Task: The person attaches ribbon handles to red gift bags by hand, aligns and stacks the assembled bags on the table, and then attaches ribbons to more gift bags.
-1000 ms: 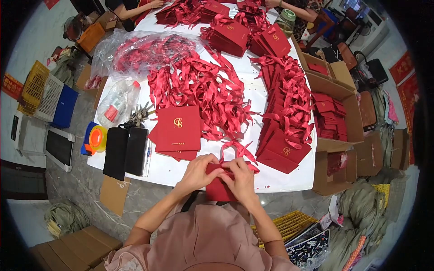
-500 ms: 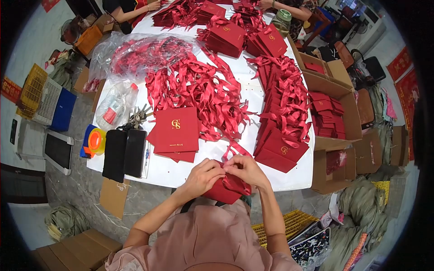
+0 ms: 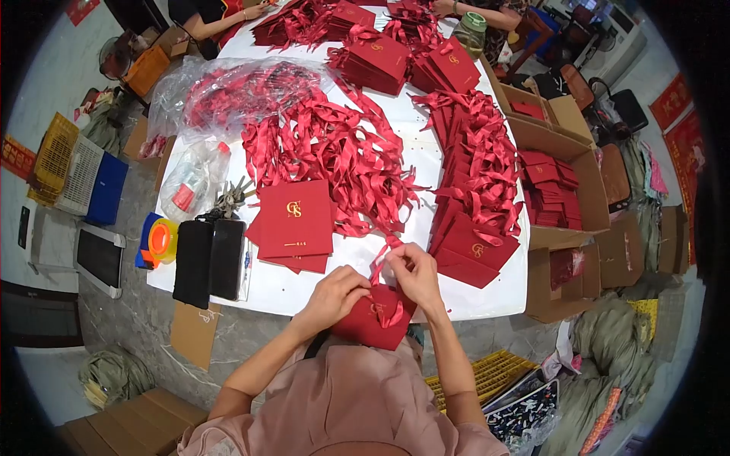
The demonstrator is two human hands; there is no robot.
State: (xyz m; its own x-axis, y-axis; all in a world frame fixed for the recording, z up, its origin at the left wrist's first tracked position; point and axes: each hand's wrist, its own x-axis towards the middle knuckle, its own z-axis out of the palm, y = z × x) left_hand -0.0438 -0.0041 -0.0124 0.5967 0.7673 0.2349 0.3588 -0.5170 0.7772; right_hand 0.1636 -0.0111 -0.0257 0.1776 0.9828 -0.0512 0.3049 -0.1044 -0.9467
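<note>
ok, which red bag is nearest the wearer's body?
The single red bag at the table's near edge. Unlike the other red bags, it has the left hand at its top edge, while the right hand pinches a ribbon above it.

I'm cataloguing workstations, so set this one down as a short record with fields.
Surface: white table
Left hand: at the top edge of a red bag
Right hand: pinching a red ribbon above that bag
Ahead: ribbon pile, partly under clear plastic
Left side: flat red stack with gold lettering, phone, black pouch, keys
Right side: row of ribboned red bags; beyond the edge, an open carton holding red items
Far side: two other people's arms, a green-lidded jar
</note>
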